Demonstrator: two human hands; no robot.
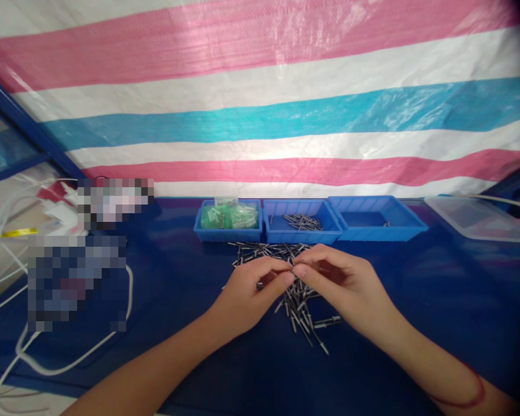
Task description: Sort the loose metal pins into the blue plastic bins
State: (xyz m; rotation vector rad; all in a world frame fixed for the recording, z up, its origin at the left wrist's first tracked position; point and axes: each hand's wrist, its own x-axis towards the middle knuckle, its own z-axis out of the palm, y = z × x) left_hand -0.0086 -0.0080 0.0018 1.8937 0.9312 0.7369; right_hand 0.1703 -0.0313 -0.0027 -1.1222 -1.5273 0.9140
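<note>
Over a loose pile of metal pop rivets (301, 312), my left hand (257, 289) and my right hand (344, 283) meet at the fingertips. Thumb and forefinger of each are pinched together. Whatever small thing sits between the fingertips is too small and covered to make out. The rivets lie scattered on the dark blue tabletop (260, 375), some behind my hands and some below them, pointing many ways. Part of the pile is hidden by my fingers.
Behind the pile stand three blue bins in a row: a left bin (229, 234) with green bags of parts, a middle bin (281, 236) with rivets, and a right bin (381, 233) with a few small pieces. A clear plastic lid (472, 219) lies right; white cables (130, 294) run left.
</note>
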